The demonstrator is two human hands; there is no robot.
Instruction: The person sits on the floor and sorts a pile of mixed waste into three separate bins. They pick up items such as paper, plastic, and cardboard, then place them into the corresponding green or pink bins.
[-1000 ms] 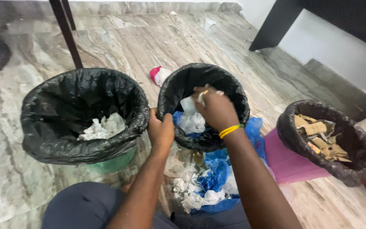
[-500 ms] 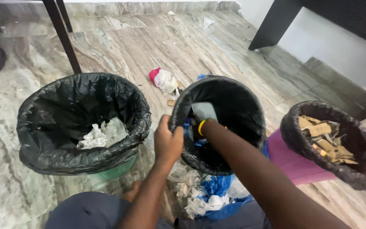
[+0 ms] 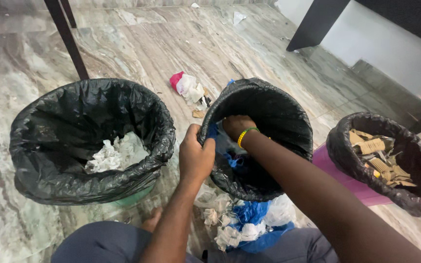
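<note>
Three bins lined with black bags stand on the marble floor. My left hand (image 3: 196,157) grips the near rim of the middle bin (image 3: 281,104), which is tilted toward me. My right hand (image 3: 236,126), with a yellow wristband, reaches down inside that bin, next to blue plastic (image 3: 232,159). Its fingers are hidden, so what it holds cannot be told. The left bin (image 3: 30,170) holds crumpled white paper (image 3: 115,152). The right bin (image 3: 339,146) holds brown cardboard pieces (image 3: 381,158).
A heap of blue plastic and crumpled white paper (image 3: 242,225) lies on the floor by my knees. Pink and white litter (image 3: 187,86) lies behind the middle bin. Dark table legs (image 3: 66,39) stand far left, a dark furniture leg (image 3: 317,27) far right. A pink sheet (image 3: 339,178) lies under the right bin.
My right hand, earlier holding white paper above the middle bin, has gone down inside it. The bin has tipped toward me. My left hand stays on its rim.
</note>
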